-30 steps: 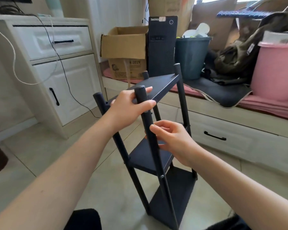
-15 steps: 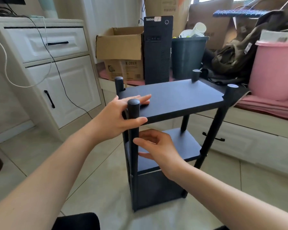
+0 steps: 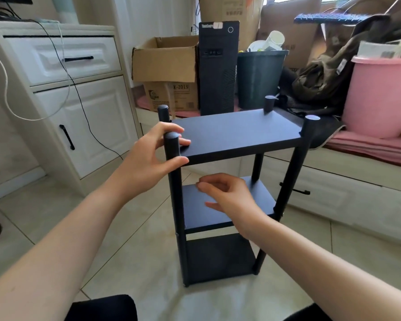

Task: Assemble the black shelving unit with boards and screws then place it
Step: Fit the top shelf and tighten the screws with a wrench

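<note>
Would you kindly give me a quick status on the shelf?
Left hand grips near-left post. Right hand loosely curled, holding nothing. Shelving unit upright on floor. Path clear.

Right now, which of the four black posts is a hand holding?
The near-left post. The left hand curls around its top; the other three posts stand untouched.

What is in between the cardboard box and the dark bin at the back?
A black computer tower stands upright between the cardboard box and the dark bin, seen in the head view.
</note>
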A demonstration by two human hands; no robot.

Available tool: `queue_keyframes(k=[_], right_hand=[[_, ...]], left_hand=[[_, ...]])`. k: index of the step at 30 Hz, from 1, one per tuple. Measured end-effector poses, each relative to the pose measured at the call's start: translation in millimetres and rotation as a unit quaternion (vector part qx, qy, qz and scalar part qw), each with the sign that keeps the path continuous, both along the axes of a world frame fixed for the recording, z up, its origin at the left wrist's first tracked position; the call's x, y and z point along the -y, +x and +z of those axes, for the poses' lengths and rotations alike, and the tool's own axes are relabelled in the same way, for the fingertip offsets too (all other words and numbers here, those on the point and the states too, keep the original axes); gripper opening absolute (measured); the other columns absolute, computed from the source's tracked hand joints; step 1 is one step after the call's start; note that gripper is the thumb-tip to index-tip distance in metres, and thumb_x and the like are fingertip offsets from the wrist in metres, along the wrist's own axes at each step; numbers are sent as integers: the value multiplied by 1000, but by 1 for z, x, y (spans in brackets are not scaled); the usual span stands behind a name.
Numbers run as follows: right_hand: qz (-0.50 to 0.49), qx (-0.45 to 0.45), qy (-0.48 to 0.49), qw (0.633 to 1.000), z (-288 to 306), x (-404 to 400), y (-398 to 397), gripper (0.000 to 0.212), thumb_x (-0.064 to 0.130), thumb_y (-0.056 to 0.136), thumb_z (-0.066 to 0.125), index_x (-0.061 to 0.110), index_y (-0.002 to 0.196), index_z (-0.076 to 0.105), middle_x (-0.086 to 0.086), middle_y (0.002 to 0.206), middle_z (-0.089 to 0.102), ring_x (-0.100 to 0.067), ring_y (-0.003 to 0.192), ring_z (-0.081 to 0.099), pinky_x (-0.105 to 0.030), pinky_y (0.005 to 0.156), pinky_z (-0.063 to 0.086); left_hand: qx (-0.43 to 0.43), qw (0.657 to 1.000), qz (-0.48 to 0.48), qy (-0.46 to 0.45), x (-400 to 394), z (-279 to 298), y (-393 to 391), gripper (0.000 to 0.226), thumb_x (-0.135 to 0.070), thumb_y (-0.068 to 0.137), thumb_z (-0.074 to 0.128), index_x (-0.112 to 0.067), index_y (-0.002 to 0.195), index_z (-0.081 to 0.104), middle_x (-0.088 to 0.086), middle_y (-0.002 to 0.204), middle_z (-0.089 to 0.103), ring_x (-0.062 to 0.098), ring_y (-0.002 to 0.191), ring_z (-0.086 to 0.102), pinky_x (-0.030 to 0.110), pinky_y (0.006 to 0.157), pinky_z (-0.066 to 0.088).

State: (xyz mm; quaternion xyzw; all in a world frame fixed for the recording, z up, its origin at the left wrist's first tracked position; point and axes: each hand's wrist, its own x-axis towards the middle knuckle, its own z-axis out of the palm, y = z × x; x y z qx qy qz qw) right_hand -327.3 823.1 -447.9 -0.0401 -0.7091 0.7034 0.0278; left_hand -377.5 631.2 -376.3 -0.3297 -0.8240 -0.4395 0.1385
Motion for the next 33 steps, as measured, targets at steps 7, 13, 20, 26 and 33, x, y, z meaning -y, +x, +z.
queue_keyframes(k=[7,13,20,26,33], right_hand=[[-96,2,119,988,6,-85,7,14,31,93,66,18,92,72,6,80,76,-8,81,71,-28,78,57],[-217,42,264,939,2,-145,12,39,44,91,65,13,68,72,-3,62,71,-21,68,64,-34,67,51],[-160,-18,211,964,4,-152,8,18,29,93,67,38,107,59,10,101,67,-10,92,67,-32,79,53],[-162,-40,177,970,3,-149,15,20,19,95,65,38,100,62,11,97,70,-8,95,68,-33,83,55],[-137,-23,190,972,12,-128,50,17,20,92,68,27,106,64,-2,97,69,-15,85,70,-38,84,58]], left_hand=[[-83,987,136,-26,2,3,4,45,-9,83,78,-25,122,63,-8,122,60,-2,115,51,15,95,39],[-316,896,155,-271,-35,3,22,49,8,74,72,-12,119,74,12,138,60,41,138,44,58,120,22],[-262,908,145,-293,-96,-23,26,66,-6,81,68,-11,145,52,7,146,55,30,137,49,54,120,26],[-309,912,153,-221,-119,-37,7,57,-14,83,70,-16,138,59,1,142,58,23,133,53,58,113,21],[-305,937,117,-125,-110,-41,-21,42,-15,88,65,-16,130,64,-1,137,62,22,130,55,51,112,20]])
